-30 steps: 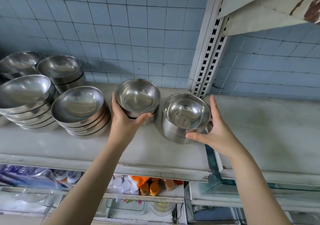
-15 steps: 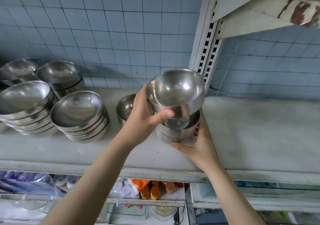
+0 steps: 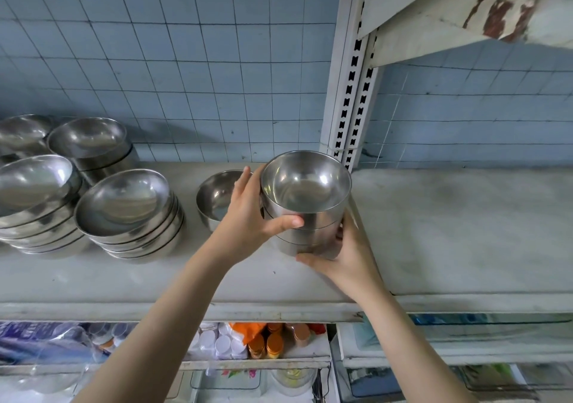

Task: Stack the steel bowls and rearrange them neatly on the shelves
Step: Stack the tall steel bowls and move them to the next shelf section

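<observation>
A short stack of steel bowls (image 3: 305,201) stands on the grey shelf (image 3: 449,232) near the slotted upright. My left hand (image 3: 248,216) grips the top bowl of that stack from the left, thumb across its front. At the stack's base, my right hand (image 3: 344,254) holds the lower bowls from the front right. A single steel bowl (image 3: 217,198) sits just left of the stack, partly hidden behind my left hand. Wider bowls stand in stacks further left (image 3: 130,213), (image 3: 34,198), (image 3: 93,145).
A white slotted upright (image 3: 353,71) rises behind the stack. An upper shelf (image 3: 465,15) with rust marks overhangs at top right. Blue tiled wall (image 3: 186,61) lies behind. Below the shelf edge are bottles with orange caps (image 3: 273,340) and plastic bags (image 3: 46,350).
My left hand lifted the top bowl off the middle pile, carried it right and set it down into the right-hand stack. My right hand stayed at that stack's base.
</observation>
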`<state>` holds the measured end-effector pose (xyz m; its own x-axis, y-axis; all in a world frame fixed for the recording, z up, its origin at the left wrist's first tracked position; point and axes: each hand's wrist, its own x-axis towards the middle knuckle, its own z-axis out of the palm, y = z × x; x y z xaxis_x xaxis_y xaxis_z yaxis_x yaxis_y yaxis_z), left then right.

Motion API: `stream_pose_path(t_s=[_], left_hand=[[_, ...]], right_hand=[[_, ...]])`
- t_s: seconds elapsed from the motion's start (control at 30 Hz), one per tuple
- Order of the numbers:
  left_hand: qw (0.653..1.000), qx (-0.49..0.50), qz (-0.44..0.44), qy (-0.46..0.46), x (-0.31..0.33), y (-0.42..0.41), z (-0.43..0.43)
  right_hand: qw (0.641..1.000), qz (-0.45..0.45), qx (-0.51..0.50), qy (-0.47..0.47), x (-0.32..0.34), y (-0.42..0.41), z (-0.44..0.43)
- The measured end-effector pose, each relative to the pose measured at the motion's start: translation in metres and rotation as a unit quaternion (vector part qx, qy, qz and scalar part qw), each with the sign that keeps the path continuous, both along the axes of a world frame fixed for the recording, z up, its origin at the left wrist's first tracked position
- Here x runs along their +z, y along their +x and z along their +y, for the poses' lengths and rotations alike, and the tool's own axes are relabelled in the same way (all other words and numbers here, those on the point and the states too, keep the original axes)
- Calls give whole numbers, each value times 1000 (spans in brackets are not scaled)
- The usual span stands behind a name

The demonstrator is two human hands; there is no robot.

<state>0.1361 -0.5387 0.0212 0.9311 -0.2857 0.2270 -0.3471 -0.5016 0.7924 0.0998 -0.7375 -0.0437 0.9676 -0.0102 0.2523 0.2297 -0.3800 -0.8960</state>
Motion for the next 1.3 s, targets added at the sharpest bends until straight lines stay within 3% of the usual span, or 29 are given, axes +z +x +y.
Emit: stream_pose_path(t_s=[0.17, 0.3, 0.5, 0.7, 0.83, 0.93, 1.1, 1.3], left_hand=[[1000, 9, 7, 21, -7, 0, 14], [991, 131, -11, 8, -25, -10, 36], [973, 221, 29, -54, -53, 4, 43], [962, 238, -40, -126, -36, 4, 48], [951, 223, -101, -187, 8, 0, 46], [960, 165, -99, -204, 40, 2, 39], [996, 26, -60, -66, 55, 2, 9], [1000, 10, -16, -3, 50, 7, 11]], right_hand=[[998, 28, 29, 39, -1, 2, -4], [996, 35, 39, 75, 11, 5, -10], [995, 36, 28, 84, 6, 11, -10], [993, 79, 11, 88, -1, 14, -14], [994, 75, 8, 84, 1, 17, -16], [994, 63, 27, 81, 8, 19, -12], [997, 41, 34, 52, 17, 17, -2], [998, 43, 21, 47, 14, 16, -2]])
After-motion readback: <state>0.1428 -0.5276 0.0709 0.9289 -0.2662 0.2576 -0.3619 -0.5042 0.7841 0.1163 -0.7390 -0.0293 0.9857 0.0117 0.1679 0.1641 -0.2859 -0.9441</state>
